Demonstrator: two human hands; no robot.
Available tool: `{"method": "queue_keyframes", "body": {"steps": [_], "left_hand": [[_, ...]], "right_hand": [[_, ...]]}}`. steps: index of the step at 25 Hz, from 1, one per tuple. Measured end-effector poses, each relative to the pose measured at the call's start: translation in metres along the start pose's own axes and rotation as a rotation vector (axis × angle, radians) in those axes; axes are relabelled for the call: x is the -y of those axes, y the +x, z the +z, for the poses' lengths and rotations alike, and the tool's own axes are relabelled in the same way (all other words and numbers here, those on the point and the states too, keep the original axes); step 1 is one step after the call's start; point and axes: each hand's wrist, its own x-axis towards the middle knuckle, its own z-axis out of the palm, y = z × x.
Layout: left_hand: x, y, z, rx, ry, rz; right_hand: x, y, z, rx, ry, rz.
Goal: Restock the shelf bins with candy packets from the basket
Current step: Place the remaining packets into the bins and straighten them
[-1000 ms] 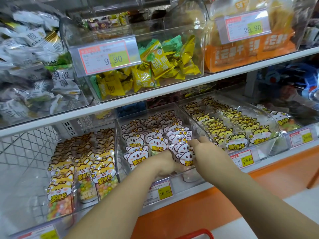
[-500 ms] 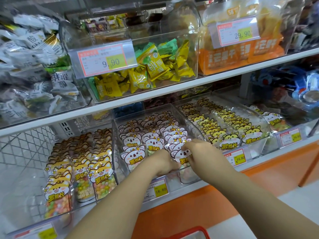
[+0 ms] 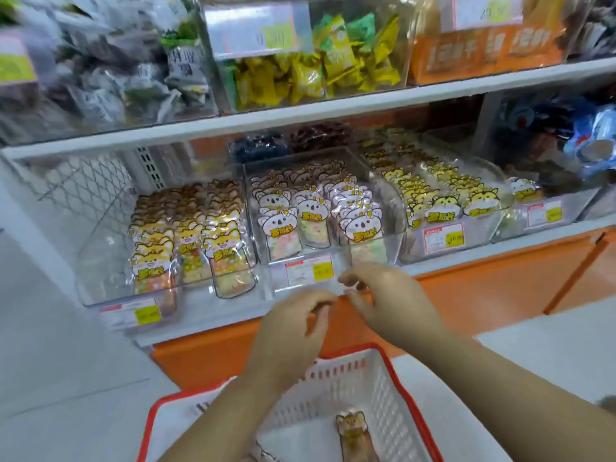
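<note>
Both hands hang in front of the shelf's edge, close together but not touching. The left hand (image 3: pixel 290 331) has its fingers loosely curled, thumb near the fingertips, and nothing shows between them. The right hand (image 3: pixel 393 301), just beside it and a little higher, has its fingers bent inward the same way and also holds nothing that can be seen; motion blur softens the fingertips.

Directly under both wrists sits the basket (image 3: pixel 383 388), red-rimmed with white slotted walls. One candy packet (image 3: pixel 353 435) with an animal-shaped header lies on its floor, below the right forearm and well apart from either hand.

Just above and beyond the fingertips is the middle bin (image 3: pixel 336 248), a clear tub filled with rows of upright koala packets (image 3: pixel 280 225). Its price tag (image 3: pixel 308 270) is near the right hand's fingertips, slightly to their left. To the left of the left hand, a neighbouring bin holds orange fox packets (image 3: pixel 186 241). To the right of the right hand, another holds yellow cat packets (image 3: pixel 446 203).
</note>
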Motion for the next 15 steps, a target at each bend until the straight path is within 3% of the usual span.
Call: {"method": "queue_keyframes", "body": {"steps": [3, 6, 12, 15], "left_hand": [[0.045, -0.065, 0.016, 0.124, 0.040, -0.204], [0.091, -0.126, 0.031, 0.315, 0.094, -0.455], [0.168, -0.212, 0.054, 0.863, 0.459, -0.639], [0.189, -0.240, 0.061, 1.032, 0.452, -0.747]], "right_hand": [[-0.004, -0.036, 0.046, 0.115, 0.076, 0.091], [-0.003, -0.080, 0.103, 0.372, 0.058, 0.155], [-0.053, -0.120, 0.167, 0.978, -0.154, 0.345], [-0.081, -0.141, 0.189, 1.206, -0.290, 0.383]]}}
